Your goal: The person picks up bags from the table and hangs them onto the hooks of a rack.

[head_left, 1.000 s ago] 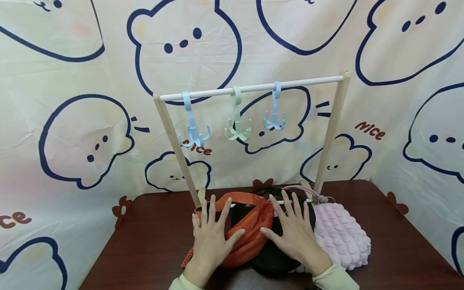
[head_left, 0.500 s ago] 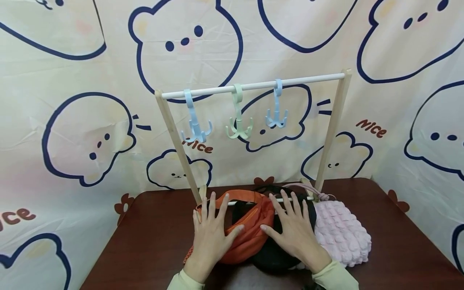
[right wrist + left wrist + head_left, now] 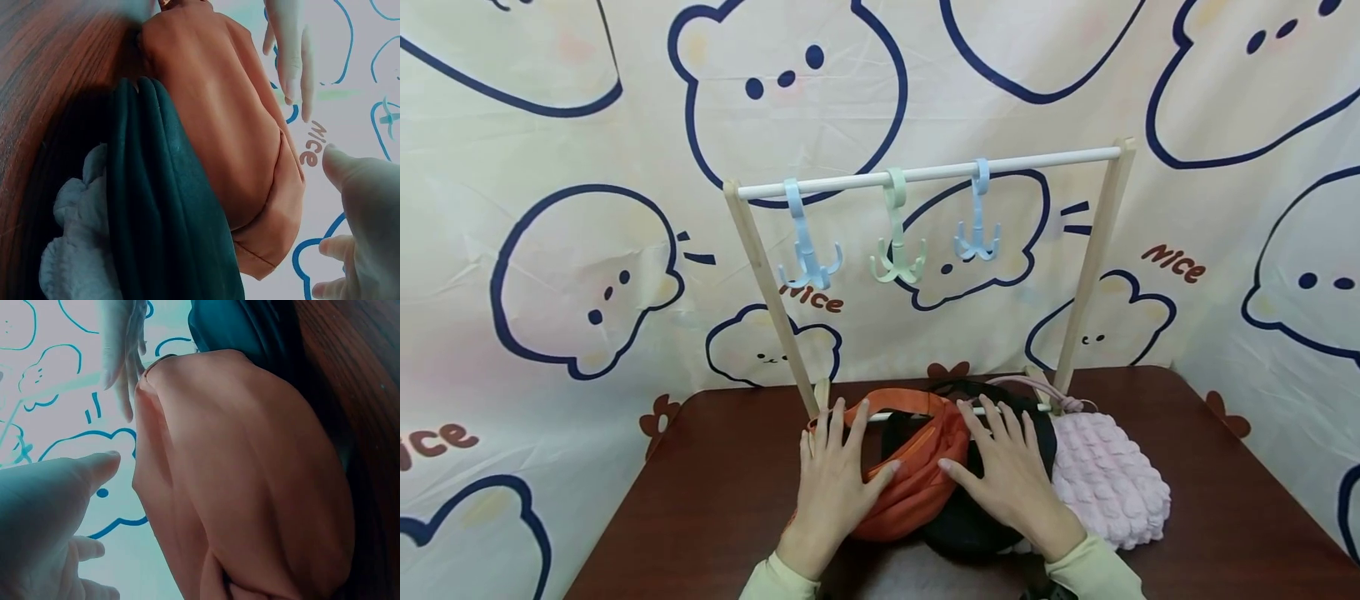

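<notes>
An orange crossbody bag lies on the table in the head view, its strap looped at the top. Partly beneath it is a black bag, and a pink puffy quilted bag with a knotted handle lies to the right. My left hand, fingers spread, is over the orange bag's left side. Over the black bag, near the orange one's right edge, my right hand also has its fingers spread. Both wrist views show the fingers extended above the orange bag, holding nothing.
Behind the bags stands a wooden rack with a white top rail. A blue hook, a green hook and another blue hook hang from it. A patterned cloth surrounds the dark wooden table.
The head view has tilted slightly down, so the rack and bags sit a little higher in it. Both hands keep their spread pose over the bags.
</notes>
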The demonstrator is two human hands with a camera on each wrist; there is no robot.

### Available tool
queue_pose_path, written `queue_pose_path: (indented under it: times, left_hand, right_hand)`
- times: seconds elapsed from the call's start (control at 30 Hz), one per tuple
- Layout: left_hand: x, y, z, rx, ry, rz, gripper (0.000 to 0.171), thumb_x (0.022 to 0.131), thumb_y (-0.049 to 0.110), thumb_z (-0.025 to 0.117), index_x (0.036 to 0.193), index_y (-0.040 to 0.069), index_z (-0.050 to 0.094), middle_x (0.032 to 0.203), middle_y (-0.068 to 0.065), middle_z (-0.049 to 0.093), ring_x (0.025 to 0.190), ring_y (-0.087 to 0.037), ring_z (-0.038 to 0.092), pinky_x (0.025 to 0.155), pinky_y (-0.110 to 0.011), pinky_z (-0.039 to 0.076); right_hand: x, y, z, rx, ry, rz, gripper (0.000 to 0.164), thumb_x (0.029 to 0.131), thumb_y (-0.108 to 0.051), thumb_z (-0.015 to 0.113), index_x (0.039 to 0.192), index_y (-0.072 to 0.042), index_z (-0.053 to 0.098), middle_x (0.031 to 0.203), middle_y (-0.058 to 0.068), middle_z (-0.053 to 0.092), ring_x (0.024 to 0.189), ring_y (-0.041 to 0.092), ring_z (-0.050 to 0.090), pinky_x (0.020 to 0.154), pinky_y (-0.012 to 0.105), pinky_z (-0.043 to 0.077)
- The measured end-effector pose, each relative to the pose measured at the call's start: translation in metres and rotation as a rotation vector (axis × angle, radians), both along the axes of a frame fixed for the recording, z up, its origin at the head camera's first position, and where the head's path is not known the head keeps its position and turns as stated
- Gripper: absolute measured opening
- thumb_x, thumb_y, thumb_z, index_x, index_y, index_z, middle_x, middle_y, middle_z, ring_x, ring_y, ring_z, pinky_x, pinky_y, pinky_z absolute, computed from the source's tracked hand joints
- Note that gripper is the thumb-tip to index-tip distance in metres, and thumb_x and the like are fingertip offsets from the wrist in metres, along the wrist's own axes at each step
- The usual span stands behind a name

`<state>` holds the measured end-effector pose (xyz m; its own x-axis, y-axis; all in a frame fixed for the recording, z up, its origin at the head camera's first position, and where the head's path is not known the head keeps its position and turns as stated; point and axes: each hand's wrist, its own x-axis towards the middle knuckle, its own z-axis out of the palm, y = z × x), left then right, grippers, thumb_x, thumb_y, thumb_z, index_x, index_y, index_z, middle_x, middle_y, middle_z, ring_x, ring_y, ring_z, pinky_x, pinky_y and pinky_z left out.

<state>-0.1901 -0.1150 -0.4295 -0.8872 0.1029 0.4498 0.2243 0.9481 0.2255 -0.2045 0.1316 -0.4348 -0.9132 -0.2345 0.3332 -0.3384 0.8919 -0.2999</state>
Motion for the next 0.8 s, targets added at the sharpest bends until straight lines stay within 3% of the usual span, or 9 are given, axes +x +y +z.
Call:
queue_pose_path:
  times: [0.33,0.5,0.8]
  left_hand:
    - [0.000,-0.005,0.001,0.008,0.028,0.001,0.085,0.084,0.059,0.074,0.152,0.017,0.044,0.151,-0.023,0.046,0.143,-0.043,0.040,0.108,-0.071,0.034]
    - [0.002,-0.008,-0.002,0.009,0.035,0.003,0.084,0.083,0.058,0.076,0.149,0.017,0.047,0.149,-0.021,0.048,0.141,-0.042,0.042,0.106,-0.069,0.037]
    - [0.003,-0.013,-0.004,-0.001,0.105,0.000,0.077,0.082,0.054,0.078,0.143,0.014,0.053,0.142,-0.018,0.055,0.134,-0.039,0.050,0.103,-0.058,0.045]
  right_hand:
    - [-0.003,0.000,0.003,0.045,0.072,0.003,0.081,0.092,-0.065,0.060,0.156,-0.021,0.039,0.158,0.021,0.039,0.146,0.042,0.034,0.119,0.066,0.020]
    - [-0.003,0.001,0.004,0.074,0.066,-0.002,0.079,0.093,-0.064,0.059,0.155,-0.019,0.042,0.156,0.021,0.040,0.145,0.043,0.037,0.118,0.065,0.025]
    - [-0.006,0.002,0.007,0.080,0.114,0.005,0.074,0.092,-0.061,0.063,0.150,-0.017,0.048,0.147,0.019,0.049,0.136,0.038,0.044,0.111,0.061,0.033]
